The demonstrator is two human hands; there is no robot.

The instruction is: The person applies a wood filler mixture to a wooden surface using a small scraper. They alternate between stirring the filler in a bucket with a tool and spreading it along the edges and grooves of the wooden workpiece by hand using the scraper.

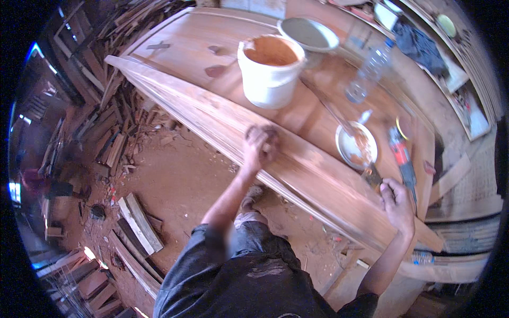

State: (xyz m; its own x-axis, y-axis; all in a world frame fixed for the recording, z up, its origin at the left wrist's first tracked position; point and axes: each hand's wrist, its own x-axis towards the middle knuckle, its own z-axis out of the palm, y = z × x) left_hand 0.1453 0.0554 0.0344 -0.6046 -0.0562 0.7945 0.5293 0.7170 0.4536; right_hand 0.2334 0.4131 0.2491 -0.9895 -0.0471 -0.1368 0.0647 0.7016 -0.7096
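My left hand (257,146) is closed at the front edge of a long wooden board (212,108), around something dark that blur keeps me from making out. At the right, my right hand (396,204) grips a putty knife (373,176), its flat blade just below the rim of a white bowl (344,151). Orange-brown paste is smeared inside that bowl, and a thin stick (331,108) leans into it. Beyond the board stands a white bucket (269,87) with orange-brown filler inside.
A grey-white basin (310,37) sits behind the bucket. Near the bowl are a clear plastic bottle (366,74) and a red and grey power tool (403,159). Wood offcuts (139,225) lie on the dirt floor at left; a shelf (450,74) runs along the far right.
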